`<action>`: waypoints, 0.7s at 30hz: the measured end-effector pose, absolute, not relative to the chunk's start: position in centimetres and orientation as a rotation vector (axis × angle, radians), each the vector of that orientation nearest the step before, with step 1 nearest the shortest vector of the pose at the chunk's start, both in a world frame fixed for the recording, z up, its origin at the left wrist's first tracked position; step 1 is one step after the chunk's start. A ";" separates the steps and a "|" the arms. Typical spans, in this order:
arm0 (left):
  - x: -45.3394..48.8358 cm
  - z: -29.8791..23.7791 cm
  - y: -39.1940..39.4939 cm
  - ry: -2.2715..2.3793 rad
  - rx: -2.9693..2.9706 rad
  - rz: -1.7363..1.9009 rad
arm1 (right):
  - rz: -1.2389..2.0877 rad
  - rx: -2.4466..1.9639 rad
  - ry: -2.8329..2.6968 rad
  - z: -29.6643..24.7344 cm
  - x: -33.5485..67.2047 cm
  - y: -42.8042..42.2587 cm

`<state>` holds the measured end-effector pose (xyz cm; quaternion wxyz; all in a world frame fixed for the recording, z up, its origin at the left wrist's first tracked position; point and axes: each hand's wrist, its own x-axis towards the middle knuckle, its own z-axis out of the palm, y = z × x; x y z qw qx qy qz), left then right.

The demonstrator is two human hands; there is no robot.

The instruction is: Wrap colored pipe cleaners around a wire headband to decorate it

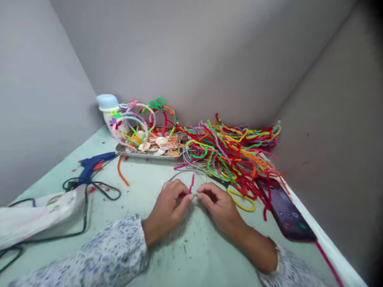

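My left hand (170, 205) is closed in a pinch on a short magenta pipe cleaner (192, 182), whose free end sticks up above the fingers. Opposite it, my right hand (222, 207) pinches at a thin grey wire (187, 171) that curves in an arc beyond both hands. The two sets of fingertips nearly meet just above the tabletop. What lies right between them is small and partly covered by the fingers. Behind the hands sits a loose bundle of grey wire rings (197, 160).
A heap of coloured pipe cleaners (227, 147) spreads at the back right, over yellow-handled scissors (243, 201) and beside a phone (287, 213). A metal tray (149, 154) holds shells and decorated hoops near a white bottle (108, 104). A blue glue gun (89, 166) and its cord lie left.
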<state>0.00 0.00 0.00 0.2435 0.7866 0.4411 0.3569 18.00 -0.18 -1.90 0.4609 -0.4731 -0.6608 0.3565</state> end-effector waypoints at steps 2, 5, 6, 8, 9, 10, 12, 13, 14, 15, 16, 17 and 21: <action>0.1 0.1 -0.1 1.210 2.158 0.996 | 0.903 -1.186 -1.597 -1.9 18.1 -0.4; 0.2 0.1 -0.1 1.225 2.155 1.026 | 0.927 -1.200 -1.579 -1.9 18.2 -0.5; 0.2 0.1 -0.2 1.233 2.150 1.037 | 0.931 -1.198 -1.581 -1.9 18.2 -0.5; 0.2 0.1 -0.2 1.246 2.136 1.043 | 0.932 -1.191 -1.590 -1.9 18.2 -0.4; 0.2 0.1 -0.2 1.251 2.129 1.040 | 0.930 -1.188 -1.597 -1.9 18.2 -0.4; 0.2 0.1 -0.2 1.253 2.121 1.036 | 0.926 -1.185 -1.604 -1.9 18.2 -0.4; 0.2 0.0 -0.2 1.250 2.100 1.031 | 0.913 -1.185 -1.618 -1.9 18.1 -0.5; 0.2 0.0 -0.2 1.246 2.091 1.032 | 0.909 -1.185 -1.623 -1.8 18.1 -0.5; 0.2 0.0 -0.1 1.245 2.085 1.034 | 0.907 -1.187 -1.628 -1.8 18.1 -0.5; 0.2 0.0 -0.1 1.245 2.084 1.035 | 0.907 -1.190 -1.628 -1.7 18.1 -0.5; 0.2 0.0 -0.1 1.248 2.089 1.037 | 0.910 -1.195 -1.622 -1.7 18.1 -0.5; 0.2 0.0 -0.1 1.250 2.099 1.040 | 0.917 -1.199 -1.613 -1.6 18.1 -0.5; 0.2 0.0 -0.2 1.237 2.145 1.125 | 0.960 -1.203 -1.557 -1.6 18.1 -0.4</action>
